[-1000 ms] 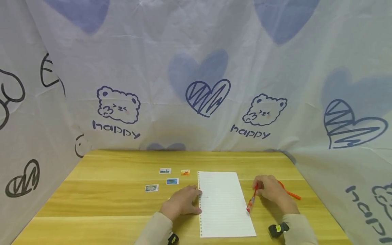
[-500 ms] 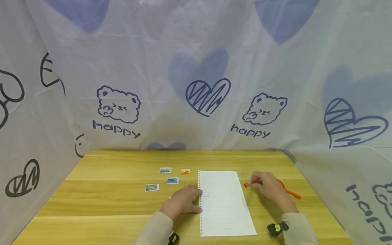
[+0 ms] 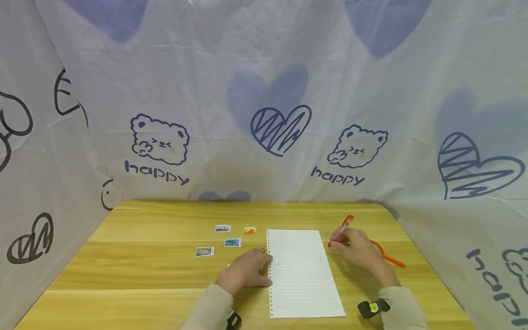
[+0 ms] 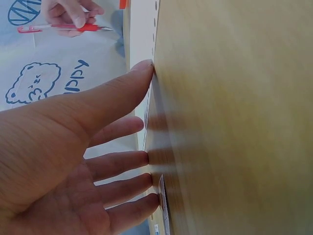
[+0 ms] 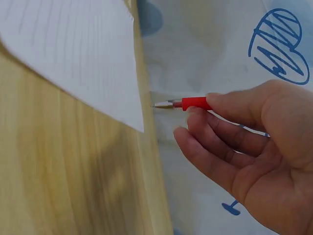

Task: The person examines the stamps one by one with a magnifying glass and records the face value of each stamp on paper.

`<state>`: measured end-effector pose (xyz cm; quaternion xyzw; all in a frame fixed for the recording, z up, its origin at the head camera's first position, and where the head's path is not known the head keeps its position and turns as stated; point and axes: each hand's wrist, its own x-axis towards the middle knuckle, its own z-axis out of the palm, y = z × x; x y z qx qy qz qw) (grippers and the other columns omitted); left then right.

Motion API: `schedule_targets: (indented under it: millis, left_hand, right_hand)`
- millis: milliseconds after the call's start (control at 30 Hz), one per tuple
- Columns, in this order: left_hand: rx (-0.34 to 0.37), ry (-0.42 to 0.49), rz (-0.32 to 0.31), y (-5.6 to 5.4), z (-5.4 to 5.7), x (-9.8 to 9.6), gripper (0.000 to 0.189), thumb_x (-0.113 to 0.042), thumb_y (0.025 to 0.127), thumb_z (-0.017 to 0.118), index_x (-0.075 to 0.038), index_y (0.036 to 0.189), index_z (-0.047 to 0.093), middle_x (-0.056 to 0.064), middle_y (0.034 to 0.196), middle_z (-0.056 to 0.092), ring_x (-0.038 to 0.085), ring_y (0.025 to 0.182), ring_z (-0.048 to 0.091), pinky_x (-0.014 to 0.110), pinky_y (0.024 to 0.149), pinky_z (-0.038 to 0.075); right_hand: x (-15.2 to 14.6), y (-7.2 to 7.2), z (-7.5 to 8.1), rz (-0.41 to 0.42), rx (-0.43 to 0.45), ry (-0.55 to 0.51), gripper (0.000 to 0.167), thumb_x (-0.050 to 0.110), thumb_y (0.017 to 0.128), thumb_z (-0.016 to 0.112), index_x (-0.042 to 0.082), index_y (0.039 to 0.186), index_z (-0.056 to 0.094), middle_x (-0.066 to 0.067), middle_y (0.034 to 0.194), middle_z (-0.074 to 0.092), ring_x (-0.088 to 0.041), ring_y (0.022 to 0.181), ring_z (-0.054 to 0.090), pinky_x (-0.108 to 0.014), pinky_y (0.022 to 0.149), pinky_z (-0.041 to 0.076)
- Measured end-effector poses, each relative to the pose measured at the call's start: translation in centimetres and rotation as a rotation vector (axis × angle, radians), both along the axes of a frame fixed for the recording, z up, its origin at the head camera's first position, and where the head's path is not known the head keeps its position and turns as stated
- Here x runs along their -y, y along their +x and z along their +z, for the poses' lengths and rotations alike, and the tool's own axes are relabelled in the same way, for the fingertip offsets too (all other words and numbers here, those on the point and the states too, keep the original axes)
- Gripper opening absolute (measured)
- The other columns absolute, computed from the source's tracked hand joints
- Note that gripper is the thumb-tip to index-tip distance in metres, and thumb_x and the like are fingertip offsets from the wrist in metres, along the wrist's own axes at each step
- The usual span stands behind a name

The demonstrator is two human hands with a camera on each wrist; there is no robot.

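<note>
A red gel pen [image 3: 346,222] is pinched between the thumb and fingers of my right hand [image 3: 359,247], just right of the paper's edge. In the right wrist view its bare metal tip and red grip [image 5: 195,103] point toward the lined sheet. My left hand [image 3: 245,272] rests its fingertips and thumb on the punched left edge of the white lined paper [image 3: 303,275]. Its fingers are spread and fairly straight in the left wrist view. A small faint red mark [image 3: 278,264] shows on the sheet near its left side.
Small stamp-like picture cards [image 3: 233,243] lie left of the paper, one partly hidden beside my left hand. An orange-red curved strip [image 3: 393,261] lies right of my right hand, partly covered by it. A printed white cloth [image 3: 222,156] encloses the wooden table [image 3: 144,261].
My right hand has turned the pen round, from hanging toward me to a writing hold with its tip near the paper. The left hand and paper have stayed put.
</note>
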<state>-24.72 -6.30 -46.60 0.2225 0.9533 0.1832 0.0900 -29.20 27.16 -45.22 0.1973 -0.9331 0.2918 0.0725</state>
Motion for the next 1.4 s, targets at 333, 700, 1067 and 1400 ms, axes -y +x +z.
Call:
schedule_targets:
  millis: [333, 700, 1067, 1400]
  left_hand:
    - [-0.003, 0.003, -0.006, 0.0, 0.1, 0.0, 0.067, -0.035, 0.083, 0.085, -0.009, 0.140, 0.062, 0.021, 0.156, 0.049, 0.039, 0.145, 0.049, 0.054, 0.121, 0.040]
    - [0.004, 0.010, -0.004, 0.1, 0.2, -0.1, 0.066, -0.034, 0.083, 0.085, -0.008, 0.140, 0.062, 0.021, 0.157, 0.049, 0.040, 0.145, 0.048, 0.054, 0.122, 0.039]
    - [-0.004, 0.010, -0.011, 0.0, -0.1, -0.1, 0.066, -0.033, 0.083, 0.085, -0.007, 0.139, 0.062, 0.022, 0.155, 0.050, 0.041, 0.144, 0.049, 0.053, 0.121, 0.041]
    - [0.009, 0.014, 0.007, -0.1, -0.2, -0.1, 0.066, -0.033, 0.084, 0.085, -0.008, 0.141, 0.062, 0.021, 0.157, 0.049, 0.041, 0.146, 0.047, 0.053, 0.122, 0.039]
  right_hand:
    - [1.1, 0.4, 0.7, 0.047, 0.037, -0.139, 0.005, 0.004, 0.090, 0.073, 0.006, 0.094, 0.070, -0.001, 0.082, 0.071, -0.003, 0.074, 0.064, -0.020, 0.069, 0.059]
    - [1.9, 0.6, 1.2, 0.057, 0.191, -0.237, 0.014, 0.008, 0.090, 0.075, 0.001, 0.100, 0.068, -0.009, 0.091, 0.073, -0.010, 0.079, 0.067, -0.021, 0.071, 0.061]
    - [3.0, 1.0, 1.4, 0.121, 0.211, -0.237, 0.013, 0.008, 0.090, 0.076, 0.004, 0.097, 0.067, -0.007, 0.088, 0.071, -0.011, 0.077, 0.070, -0.022, 0.070, 0.061]
    - [3.5, 0.8, 2.0, 0.127, 0.256, -0.276, 0.015, 0.010, 0.091, 0.076, 0.002, 0.098, 0.066, -0.011, 0.089, 0.073, -0.020, 0.074, 0.073, -0.029, 0.069, 0.064]
